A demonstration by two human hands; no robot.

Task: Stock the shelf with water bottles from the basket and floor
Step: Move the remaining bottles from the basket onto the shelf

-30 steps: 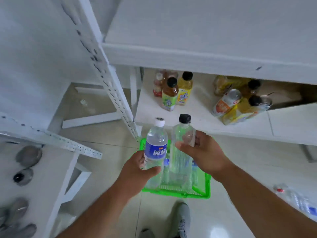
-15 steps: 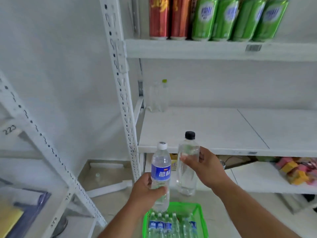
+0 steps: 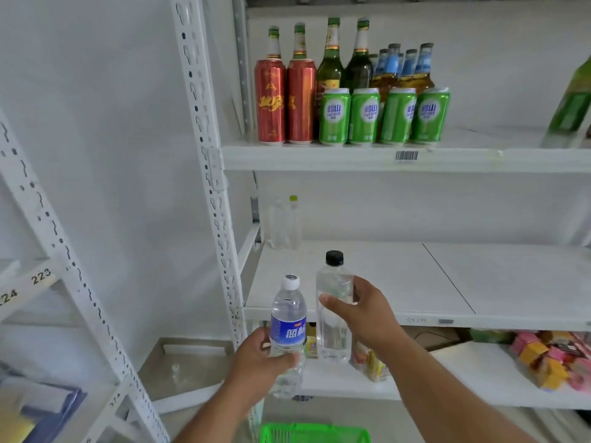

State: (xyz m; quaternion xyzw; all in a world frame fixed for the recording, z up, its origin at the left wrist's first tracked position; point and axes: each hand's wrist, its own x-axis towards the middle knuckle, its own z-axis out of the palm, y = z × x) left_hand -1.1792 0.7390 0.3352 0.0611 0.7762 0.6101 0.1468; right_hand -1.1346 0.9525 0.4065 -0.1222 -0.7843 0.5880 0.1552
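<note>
**Two bottles up at the middle shelf**

My left hand (image 3: 262,356) grips a blue-label bottle (image 3: 287,334) by its lower half; my right hand (image 3: 367,311) holds a black-cap bottle (image 3: 334,311) just right of it. Both stand upright before the front edge of the middle shelf (image 3: 415,276). At that shelf's back left corner stand two clear bottles (image 3: 284,225). Above it are cans (image 3: 364,115); below it, the green basket (image 3: 315,434).
</note>
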